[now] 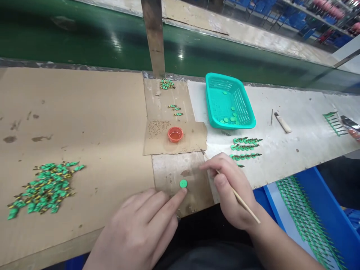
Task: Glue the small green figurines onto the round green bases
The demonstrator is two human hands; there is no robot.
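A small green disc [183,183] with tiny holes or marks lies on the work surface. The index fingertip of my left hand [146,221] touches its near edge; that hand is stretched out and grips nothing. In my right hand [234,191] a thin paintbrush [244,204] with a wooden handle is pinched between thumb and fingers. Its dark tip is over the near right edge of a cardboard piece [194,140], to the right of a small red dish [175,135] holding reddish liquid. Dark specks cover part of the cardboard.
A turquoise basket [250,122] holds several green discs. Rows of green discs with brown-tipped pieces [246,156] lie before it. At left is a pile of green, yellow and brown pieces [47,185]. A white-handled brush [283,123] lies right; a blue bin [323,187] stands below the edge.
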